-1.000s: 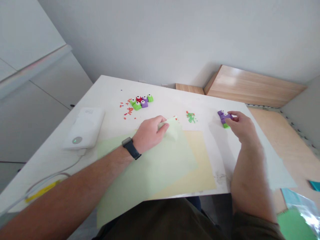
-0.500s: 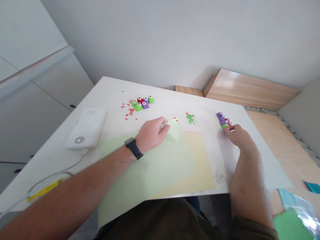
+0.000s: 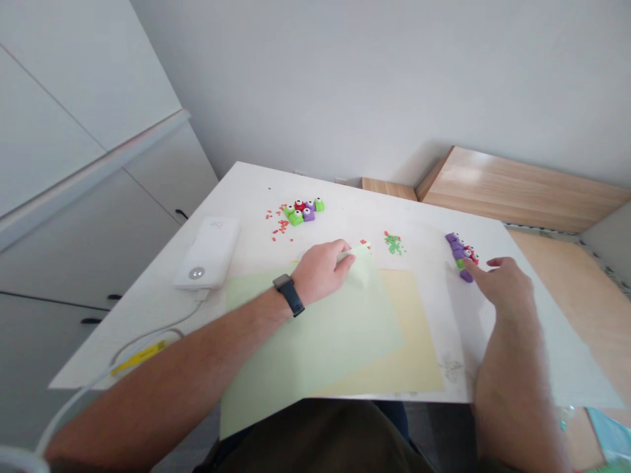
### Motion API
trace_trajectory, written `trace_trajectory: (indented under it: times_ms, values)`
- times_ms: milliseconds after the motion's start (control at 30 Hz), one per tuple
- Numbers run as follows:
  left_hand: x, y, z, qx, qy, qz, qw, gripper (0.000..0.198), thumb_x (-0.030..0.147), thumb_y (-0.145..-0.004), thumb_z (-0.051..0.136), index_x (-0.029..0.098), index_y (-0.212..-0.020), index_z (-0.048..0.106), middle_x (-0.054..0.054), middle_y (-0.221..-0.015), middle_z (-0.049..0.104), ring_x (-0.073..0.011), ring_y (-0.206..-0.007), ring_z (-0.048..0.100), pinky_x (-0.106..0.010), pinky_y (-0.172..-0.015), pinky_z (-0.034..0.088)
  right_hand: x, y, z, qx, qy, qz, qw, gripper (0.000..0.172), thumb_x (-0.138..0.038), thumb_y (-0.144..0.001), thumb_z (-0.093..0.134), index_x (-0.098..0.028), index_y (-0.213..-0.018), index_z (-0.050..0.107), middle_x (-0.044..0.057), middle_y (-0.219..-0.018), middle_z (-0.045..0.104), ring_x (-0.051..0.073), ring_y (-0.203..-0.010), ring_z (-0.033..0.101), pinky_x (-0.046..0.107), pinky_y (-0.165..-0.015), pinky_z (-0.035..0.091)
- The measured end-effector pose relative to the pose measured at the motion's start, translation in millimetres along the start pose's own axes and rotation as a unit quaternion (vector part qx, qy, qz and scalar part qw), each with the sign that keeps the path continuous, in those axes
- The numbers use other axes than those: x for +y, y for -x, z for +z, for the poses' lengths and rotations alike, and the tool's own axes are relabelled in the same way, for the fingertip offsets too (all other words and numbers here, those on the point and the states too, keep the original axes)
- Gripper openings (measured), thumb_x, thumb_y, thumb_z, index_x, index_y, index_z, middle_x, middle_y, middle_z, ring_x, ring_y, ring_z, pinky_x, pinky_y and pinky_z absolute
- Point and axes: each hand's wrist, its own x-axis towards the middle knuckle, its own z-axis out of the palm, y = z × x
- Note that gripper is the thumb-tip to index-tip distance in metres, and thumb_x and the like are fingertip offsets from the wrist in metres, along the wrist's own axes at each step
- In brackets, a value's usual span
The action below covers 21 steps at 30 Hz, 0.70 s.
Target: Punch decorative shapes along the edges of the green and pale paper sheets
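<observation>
My left hand [image 3: 326, 269], with a dark watch on its wrist, pinches the top edge of a pale green sheet of paper [image 3: 315, 348]. That edge is lifted and bent at the fingers. A pale yellow sheet [image 3: 417, 341] lies partly beneath it. At the right, my right hand [image 3: 503, 282] is over a cluster of small purple, red and green googly-eyed figures [image 3: 458, 247]. Its fingers are apart, one tip at or just above a green figure; contact is unclear. A purple piece [image 3: 466, 276] lies at the cluster's near end.
Another group of googly-eyed figures [image 3: 304, 211] sits at the back left, beside red paper scraps [image 3: 280, 227]. Green scraps [image 3: 393, 243] lie mid-table. A white power bank [image 3: 210, 253] with a cable and a yellow object [image 3: 139, 358] are on the left.
The right hand's fingers have spread apart at the right cluster, and a purple piece now shows at its near end. My left hand keeps its pinch on the green paper. The camera view has shifted.
</observation>
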Motion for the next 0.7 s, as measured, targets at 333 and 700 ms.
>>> trace_trajectory:
  times_ms: [333, 700]
  values:
    - [-5.1, 0.9, 7.1, -0.006, -0.005, 0.012, 1.0, 0.024, 0.035, -0.102, 0.056, 0.02, -0.114, 0.07, -0.008, -0.11, 0.08, -0.0258, -0.099, 0.074, -0.036, -0.086, 0.052, -81.7, 33.4, -7.7, 0.081, -0.163, -0.148, 0.972, 0.039, -0.056, -0.088, 0.068, -0.023, -0.108, 0.067, 0.007, -0.088, 0.074, 0.026, -0.079, 0.069, 0.043, -0.08, 0.054]
    - [-6.1, -0.1, 7.3, -0.014, -0.008, 0.025, 1.0, 0.024, 0.038, -0.104, 0.053, 0.021, -0.111, 0.07, -0.009, -0.109, 0.08, -0.0272, -0.099, 0.075, -0.038, -0.084, 0.054, -198.1, 72.4, -10.2, -0.071, -0.218, -0.366, 0.902, 0.03, -0.045, -0.091, 0.068, -0.022, -0.109, 0.065, 0.009, -0.099, 0.073, 0.023, -0.084, 0.068, 0.038, -0.079, 0.053]
